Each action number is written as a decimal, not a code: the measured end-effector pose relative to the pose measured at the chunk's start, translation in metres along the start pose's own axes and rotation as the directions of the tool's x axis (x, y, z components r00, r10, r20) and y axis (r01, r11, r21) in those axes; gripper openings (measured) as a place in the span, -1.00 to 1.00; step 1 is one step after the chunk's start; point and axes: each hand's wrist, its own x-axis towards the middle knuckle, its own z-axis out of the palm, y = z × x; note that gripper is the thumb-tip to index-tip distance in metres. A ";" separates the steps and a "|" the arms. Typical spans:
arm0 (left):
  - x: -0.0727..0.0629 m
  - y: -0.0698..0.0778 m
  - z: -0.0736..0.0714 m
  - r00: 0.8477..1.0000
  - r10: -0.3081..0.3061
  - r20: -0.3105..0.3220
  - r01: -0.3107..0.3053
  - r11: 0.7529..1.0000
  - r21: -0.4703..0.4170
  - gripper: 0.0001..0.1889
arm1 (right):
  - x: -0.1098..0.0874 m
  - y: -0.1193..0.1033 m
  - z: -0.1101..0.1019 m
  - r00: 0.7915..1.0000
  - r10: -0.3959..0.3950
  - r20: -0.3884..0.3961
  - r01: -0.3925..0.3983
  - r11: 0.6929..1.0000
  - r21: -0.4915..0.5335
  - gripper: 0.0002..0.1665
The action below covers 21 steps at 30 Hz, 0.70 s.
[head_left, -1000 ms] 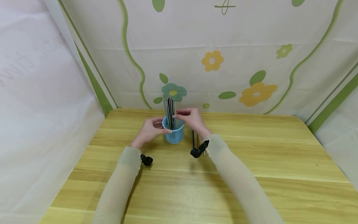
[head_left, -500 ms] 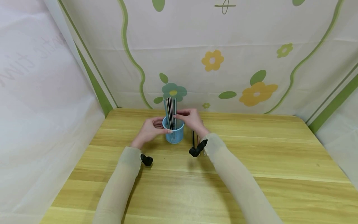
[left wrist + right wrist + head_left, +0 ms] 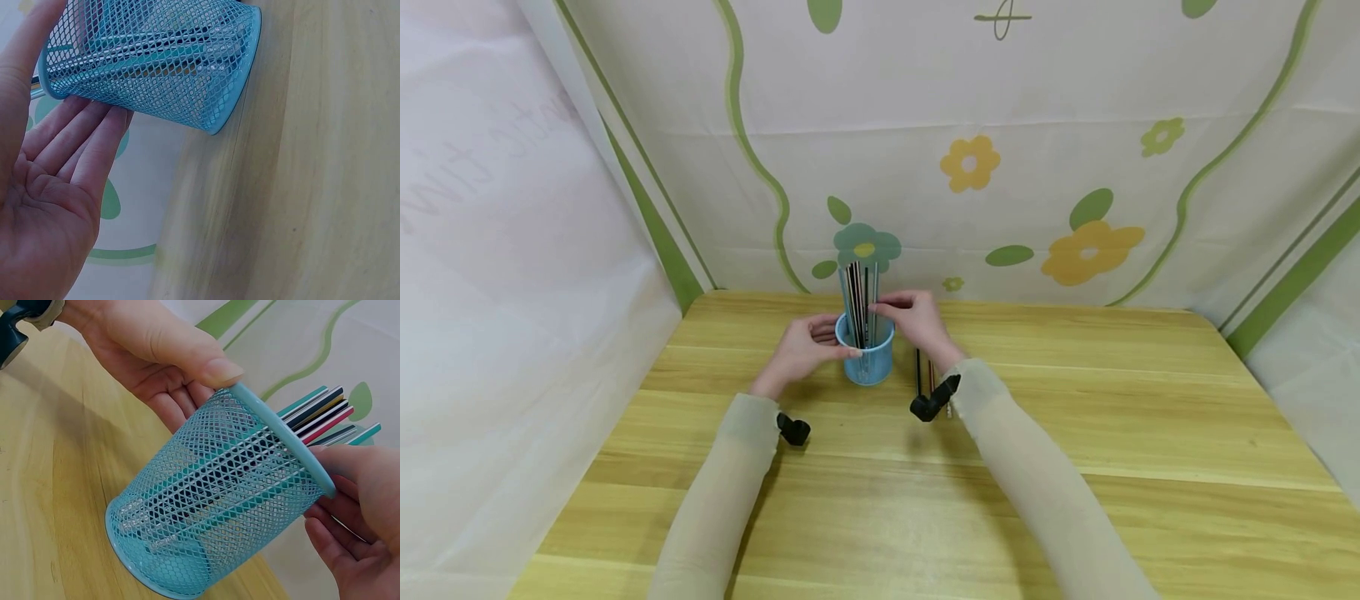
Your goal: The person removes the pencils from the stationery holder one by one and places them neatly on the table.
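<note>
A light blue mesh pen cup (image 3: 872, 368) stands upright near the back of the table with a bunch of pencils (image 3: 855, 304) in it. My left hand (image 3: 799, 347) holds the cup, its thumb at the near rim and the other fingers along the far side. At the cup's right, my right hand (image 3: 917, 318) pinches a teal pencil (image 3: 876, 279) that stands apart from the bunch. The right wrist view shows dark, red and teal pencil ends (image 3: 322, 419) above the rim. Through the mesh, clear faceted tips (image 3: 165, 540) show low in the cup.
Several more pencils (image 3: 918, 372) lie on the wooden table (image 3: 880, 517) right of the cup, partly hidden under my right wrist. A flower-printed cloth (image 3: 880, 150) hangs behind the table. Black wrist cameras (image 3: 793, 429) sit at both cuffs.
The right hand has shifted slightly right, and the teal pencil now stands farther from the bunch, toward the cup's right side. The left hand and the cup stay in place.
</note>
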 end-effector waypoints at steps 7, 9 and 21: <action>0.006 -0.015 0.001 1.000 0.018 -0.022 -0.018 1.000 -0.005 -0.26 | -0.003 -0.002 -0.004 1.000 0.008 -0.017 -0.008 1.000 0.026 -0.72; 0.006 -0.015 0.001 1.000 0.019 -0.025 -0.019 1.000 -0.001 -0.27 | -0.004 -0.004 -0.006 1.000 0.008 -0.029 -0.007 0.999 0.033 -0.72; 0.005 -0.014 0.001 1.000 0.006 -0.028 -0.006 1.000 0.001 -0.26 | -0.008 -0.020 -0.020 0.992 -0.064 -0.108 0.075 0.992 0.105 -0.66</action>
